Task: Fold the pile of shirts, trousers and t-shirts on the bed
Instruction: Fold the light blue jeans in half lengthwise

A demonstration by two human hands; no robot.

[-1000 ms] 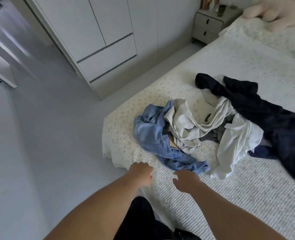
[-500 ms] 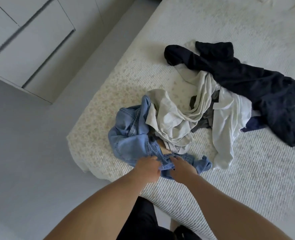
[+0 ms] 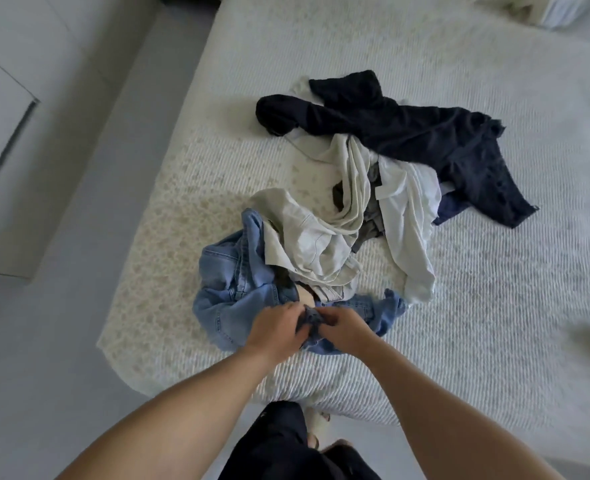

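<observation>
Both of your hands are down at the near edge of the pile: your left hand and your right hand sit close together, fingers curled into a bunch of the blue jeans, each gripping denim. Which part of the jeans you hold is hidden under your fingers; it looks like the waistband, but I cannot be sure.

The jeans lie crumpled at the near left of the heap on the bed, close to its corner. A beige garment drapes over their far side, a white shirt lies to its right, and a dark navy garment sprawls furthest from you. Nothing here is folded yet, so you are at the very start: picking the first piece out.

Your next move, as I judge it, is to lift the jeans free and shake them straight. Pull toward yourself and upward, since the beige cloth overlaps them and may drag along. Then lay them on the open bedspread to your right.
</observation>
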